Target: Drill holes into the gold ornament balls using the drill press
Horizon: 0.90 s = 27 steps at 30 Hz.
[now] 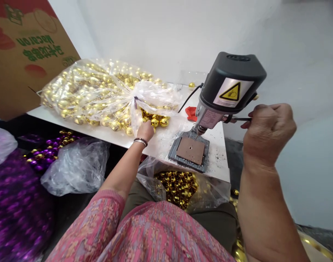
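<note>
My left hand (146,131) reaches to the mouth of a large clear plastic bag (152,95) full of shiny gold balls. Gold balls (155,121) lie just beyond its knuckles, and its fingers are hidden from me, so whether it grips one does not show. On the right, my right hand (269,127) is closed round the feed handle (244,119) of a small bench drill press (232,83). Below the drill's chuck (201,130) a brown square pad (190,149) with a small hole sits on the grey base, with no ball on it.
Dark shavings (217,156) are scattered over the white table (222,143). A red cloth-like piece (191,113) lies behind the drill. Below the table edge hangs an open bag of gold pieces (180,187). Purple balls (47,153) and a cardboard box (30,54) are at left.
</note>
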Motion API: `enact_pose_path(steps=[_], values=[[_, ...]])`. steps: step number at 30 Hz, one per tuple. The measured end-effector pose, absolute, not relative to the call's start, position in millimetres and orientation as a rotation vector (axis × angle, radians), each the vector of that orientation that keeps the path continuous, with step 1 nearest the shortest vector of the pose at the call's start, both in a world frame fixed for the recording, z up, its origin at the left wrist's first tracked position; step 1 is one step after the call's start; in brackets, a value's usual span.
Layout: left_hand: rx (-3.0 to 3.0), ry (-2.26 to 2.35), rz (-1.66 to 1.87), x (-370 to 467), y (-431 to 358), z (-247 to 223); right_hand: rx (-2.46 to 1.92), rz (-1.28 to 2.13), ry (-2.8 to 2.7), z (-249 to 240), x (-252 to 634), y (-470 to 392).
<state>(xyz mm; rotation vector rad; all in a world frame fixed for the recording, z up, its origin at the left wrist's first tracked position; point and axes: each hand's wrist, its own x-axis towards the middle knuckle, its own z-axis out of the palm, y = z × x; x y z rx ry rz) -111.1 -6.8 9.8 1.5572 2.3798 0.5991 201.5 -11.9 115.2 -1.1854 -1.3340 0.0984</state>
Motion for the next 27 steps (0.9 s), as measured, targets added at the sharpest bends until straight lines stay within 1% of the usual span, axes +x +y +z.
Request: enact_pose_path(steps=[2, 6, 8, 9, 11, 14, 17, 20, 23, 27], values=[[1.592, 2.358, 0.452, -113, -5, 6, -1.211, 0.127, -1.287, 116, 199, -15], [1.610, 2.427, 0.296, -108, -11, -3, -1.236, 0.161, -1.257, 117, 197, -19], [1.609, 2.413, 0.328, -108, -15, -2, -1.240, 0.161, -1.248, 117, 196, -19], [1.615, 2.369, 0.408, -108, -18, -1, -1.242, 0.159, -1.243, 117, 196, -19], [1.609, 2.198, 0.676, -107, -25, 4, -1.244, 0.159, -1.236, 118, 195, -19], [1.457, 1.722, 1.050, -96, -43, 9, -1.249, 0.167, -1.226, 120, 192, -19], [1.172, 1.209, 1.109, -74, -60, 8, -1.262, 0.184, -1.225, 123, 190, -21], [0.957, 0.988, 1.064, -52, -69, 2, -1.282, 0.198, -1.248, 125, 188, -24], [0.955, 1.033, 1.035, -39, -68, -3, -1.299, 0.199, -1.272, 126, 188, -24], [1.182, 1.338, 1.018, -33, -57, -5, -1.318, 0.186, -1.322, 136, 190, -15]])
